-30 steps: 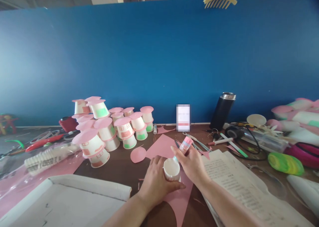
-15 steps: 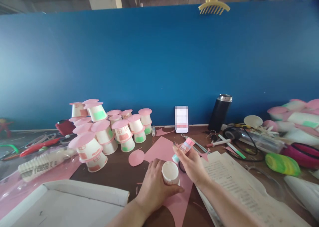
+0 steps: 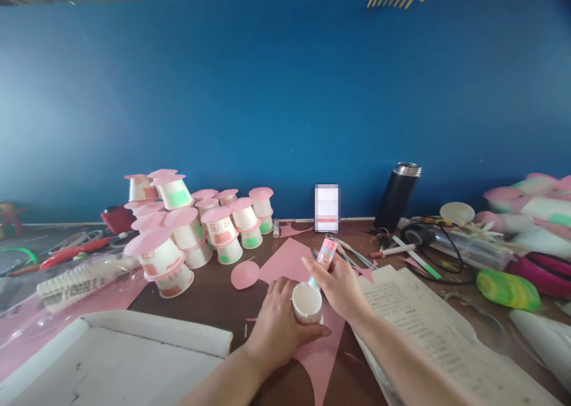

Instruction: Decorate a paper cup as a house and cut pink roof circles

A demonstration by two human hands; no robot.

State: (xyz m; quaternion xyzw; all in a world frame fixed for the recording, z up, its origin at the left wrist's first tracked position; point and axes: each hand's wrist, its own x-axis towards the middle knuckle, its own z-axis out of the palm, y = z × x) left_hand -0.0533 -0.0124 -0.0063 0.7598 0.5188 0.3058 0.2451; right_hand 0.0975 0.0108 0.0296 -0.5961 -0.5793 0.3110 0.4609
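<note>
My left hand (image 3: 281, 320) is wrapped round a white paper cup (image 3: 307, 305), which stands bottom up with its recessed base facing me. In my right hand (image 3: 341, 287) is a glue stick (image 3: 328, 252) with a pink end and a pale teal end. Its teal end points down at the far rim of the cup's base; whether it touches is hard to make out. Just left of the cup lies a pink paper disc (image 3: 245, 274) on the table. A cut sheet of pink paper (image 3: 285, 263) spreads behind and beneath my hands.
Stacked cups with pink paper tops (image 3: 182, 219) stand at the left. A white box lid (image 3: 156, 334) lies at the front left, printed papers (image 3: 401, 305) at the right. A phone (image 3: 327, 208) and a black bottle (image 3: 397, 198) stand by the blue partition (image 3: 285, 97).
My right hand has tipped the glue stick more upright and brought its lower end to the cup's rim. My left hand keeps its grip. The view has tilted slightly down.
</note>
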